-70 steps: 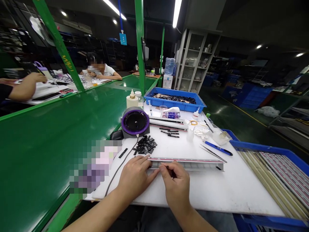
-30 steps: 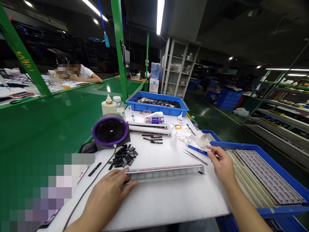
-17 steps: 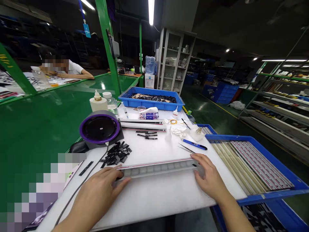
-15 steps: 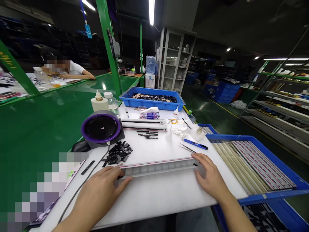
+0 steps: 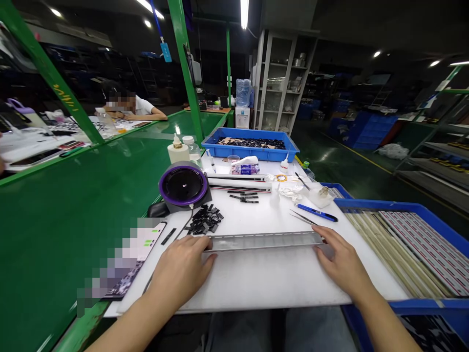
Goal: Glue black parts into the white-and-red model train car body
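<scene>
A long, pale grey strip spans the space between my hands, low over the white work board. My left hand is closed round its left end, thumb on the near side. At the other end, my right hand grips it between thumb and fingers. Small notches run along the strip's upper edge. Just beyond my left hand lies a pile of small black pieces. Tweezers and a blue pen-shaped tool lie beyond my right hand.
A round purple-rimmed device stands at the back left. Two long strips and several black slips lie beside it. Blue trays stand behind; another blue tray at right holds strips. A person sits far left.
The strip has turned in my hands: its red-lined edge and row of cells no longer show, and a notched edge does. The camera view has swung left.
</scene>
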`<control>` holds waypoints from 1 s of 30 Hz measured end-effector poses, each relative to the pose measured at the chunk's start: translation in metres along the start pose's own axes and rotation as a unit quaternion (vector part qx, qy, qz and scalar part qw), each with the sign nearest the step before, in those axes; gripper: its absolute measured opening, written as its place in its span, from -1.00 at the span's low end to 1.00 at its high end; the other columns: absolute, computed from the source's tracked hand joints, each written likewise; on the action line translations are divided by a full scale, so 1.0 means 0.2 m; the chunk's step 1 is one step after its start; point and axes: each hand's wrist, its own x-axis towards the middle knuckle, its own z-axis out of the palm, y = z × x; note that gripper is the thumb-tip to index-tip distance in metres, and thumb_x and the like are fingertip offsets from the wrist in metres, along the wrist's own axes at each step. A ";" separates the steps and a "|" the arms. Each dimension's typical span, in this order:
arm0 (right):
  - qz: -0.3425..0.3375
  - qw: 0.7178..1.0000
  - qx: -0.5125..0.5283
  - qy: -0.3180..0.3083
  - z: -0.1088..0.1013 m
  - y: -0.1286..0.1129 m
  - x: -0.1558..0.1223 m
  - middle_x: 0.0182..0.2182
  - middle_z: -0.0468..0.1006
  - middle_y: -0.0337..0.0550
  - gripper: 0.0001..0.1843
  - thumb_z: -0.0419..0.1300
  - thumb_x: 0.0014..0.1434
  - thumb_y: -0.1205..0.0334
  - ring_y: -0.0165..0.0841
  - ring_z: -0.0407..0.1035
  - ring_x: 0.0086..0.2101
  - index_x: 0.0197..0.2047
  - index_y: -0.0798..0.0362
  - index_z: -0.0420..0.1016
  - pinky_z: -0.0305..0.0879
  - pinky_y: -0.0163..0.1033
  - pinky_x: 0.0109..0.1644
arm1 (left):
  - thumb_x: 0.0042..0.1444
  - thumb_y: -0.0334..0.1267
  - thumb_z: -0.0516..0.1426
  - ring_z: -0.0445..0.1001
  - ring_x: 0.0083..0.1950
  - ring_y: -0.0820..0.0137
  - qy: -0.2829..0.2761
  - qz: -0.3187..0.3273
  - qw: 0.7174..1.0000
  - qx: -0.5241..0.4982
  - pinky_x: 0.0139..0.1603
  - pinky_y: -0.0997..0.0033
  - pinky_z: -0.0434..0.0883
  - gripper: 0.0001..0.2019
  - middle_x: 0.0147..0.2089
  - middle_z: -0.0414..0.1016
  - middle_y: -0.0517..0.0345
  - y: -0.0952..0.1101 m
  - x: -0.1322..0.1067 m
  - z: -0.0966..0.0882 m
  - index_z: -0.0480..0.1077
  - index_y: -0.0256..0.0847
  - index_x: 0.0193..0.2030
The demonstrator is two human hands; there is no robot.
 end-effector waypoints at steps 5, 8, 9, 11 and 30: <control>-0.005 1.000 -0.009 -0.004 0.00 0.00 0.00 0.12 0.37 -0.11 -0.51 0.04 0.23 0.21 -0.18 0.27 0.10 0.23 -0.05 0.30 0.24 -0.01 0.22 | 0.14 -0.19 0.08 0.48 -0.29 0.18 0.002 0.022 1.000 0.018 -0.28 0.23 0.34 -0.89 -0.40 0.49 0.12 0.00 0.00 0.01 0.36 -0.12 -0.35; -0.009 1.000 -0.014 -0.007 0.00 0.00 0.00 0.12 0.37 -0.12 -0.51 0.03 0.24 0.20 -0.19 0.28 0.10 0.23 -0.05 0.30 0.24 -0.02 0.22 | 0.16 -0.19 0.06 0.48 -0.27 0.17 0.004 0.036 0.999 0.031 -0.26 0.21 0.34 -0.88 -0.38 0.50 0.11 0.00 0.00 0.01 0.36 -0.13 -0.35; -0.008 1.000 -0.014 -0.008 0.00 0.00 0.00 0.12 0.37 -0.13 -0.51 0.03 0.24 0.20 -0.19 0.27 0.10 0.24 -0.05 0.29 0.24 -0.03 0.22 | 0.17 -0.20 0.05 0.48 -0.26 0.17 0.003 0.039 0.999 0.033 -0.25 0.20 0.34 -0.88 -0.37 0.51 0.11 0.00 0.00 0.01 0.35 -0.13 -0.34; -0.007 1.000 -0.015 -0.010 0.00 0.00 0.00 0.12 0.36 -0.14 -0.51 0.02 0.25 0.19 -0.20 0.27 0.11 0.24 -0.06 0.28 0.25 -0.03 0.22 | 0.18 -0.22 0.05 0.48 -0.26 0.18 -0.003 0.038 0.999 0.036 -0.24 0.21 0.34 -0.88 -0.36 0.51 0.12 0.00 0.00 0.01 0.35 -0.13 -0.35; -0.004 0.999 -0.040 -0.020 0.00 0.03 -0.02 0.15 0.34 -0.20 -0.51 0.00 0.29 0.04 -0.18 0.30 0.09 0.25 -0.10 0.27 0.33 -0.09 0.13 | 0.18 -0.30 0.08 0.47 -0.20 0.21 -0.033 -0.006 0.999 0.001 -0.17 0.18 0.33 -0.94 -0.31 0.52 0.10 0.04 -0.02 0.02 0.33 -0.18 -0.32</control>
